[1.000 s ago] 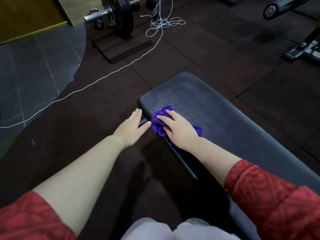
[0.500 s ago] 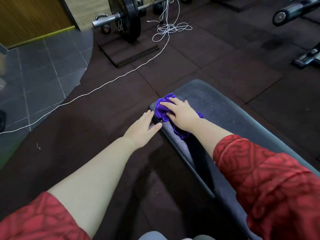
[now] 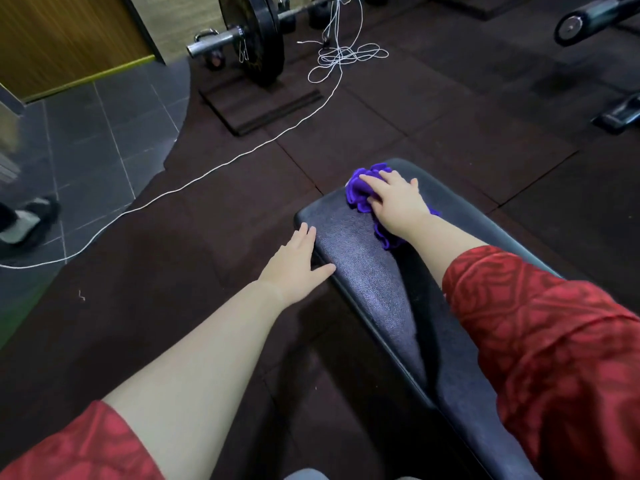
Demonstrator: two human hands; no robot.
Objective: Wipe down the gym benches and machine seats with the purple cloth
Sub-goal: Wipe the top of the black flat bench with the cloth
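Note:
A black padded gym bench (image 3: 367, 271) runs from the lower right up to the middle of the head view. A crumpled purple cloth (image 3: 360, 192) lies at its far end. My right hand (image 3: 394, 199) presses flat on the cloth with fingers spread, covering most of it. My left hand (image 3: 298, 261) rests with straight fingers against the bench's left edge, thumb on the pad, holding nothing.
A loaded barbell (image 3: 256, 32) stands on a black mat at the back. A white cord (image 3: 214, 168) trails across the dark rubber floor. Machine parts (image 3: 595, 15) are at the far right. Another person's foot (image 3: 27, 216) is on the grey tiles at left.
My right hand has slid the cloth along the pad to the bench's far end. My left hand has stayed at the bench's left edge. The camera has shifted, showing more of the floor.

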